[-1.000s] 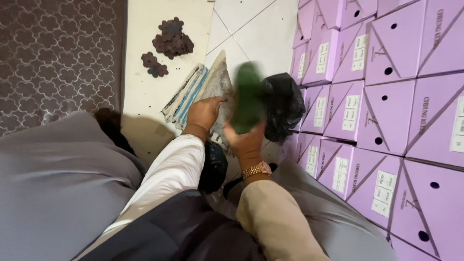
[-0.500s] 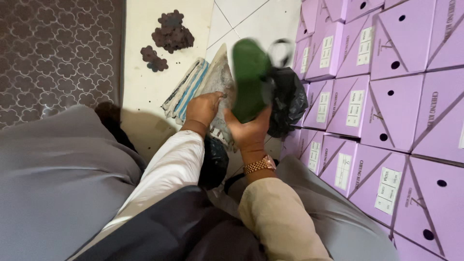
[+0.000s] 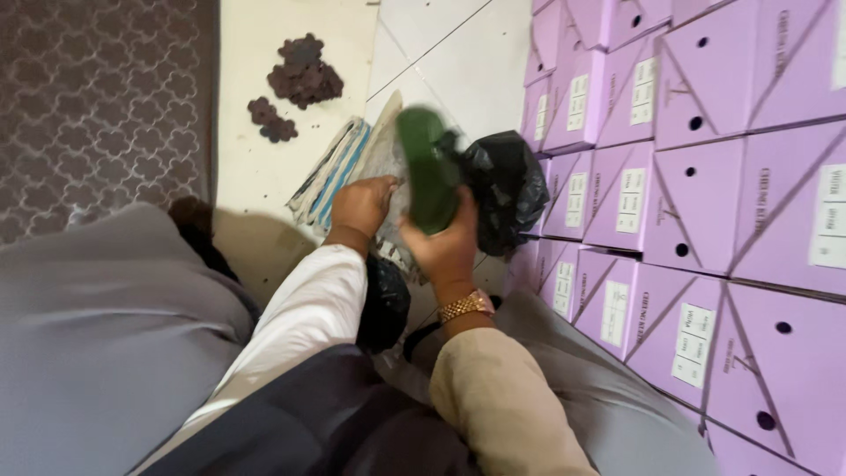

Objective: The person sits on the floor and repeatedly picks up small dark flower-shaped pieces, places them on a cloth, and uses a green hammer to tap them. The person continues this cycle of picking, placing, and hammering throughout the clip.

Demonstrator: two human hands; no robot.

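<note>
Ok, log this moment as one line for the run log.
right hand: holds green shoe | left hand: on paper stack | black bag beside | purple boxes right

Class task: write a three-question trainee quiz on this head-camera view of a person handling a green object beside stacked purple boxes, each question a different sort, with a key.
1. True or false: the right hand holds the green object.
2. The left hand rests on: A) the folded papers; B) a purple box; C) the carpet.
3. Fill in: the black plastic bag lies between the green object and the ___ boxes.

Key: 1 true; 2 A; 3 purple.
</note>
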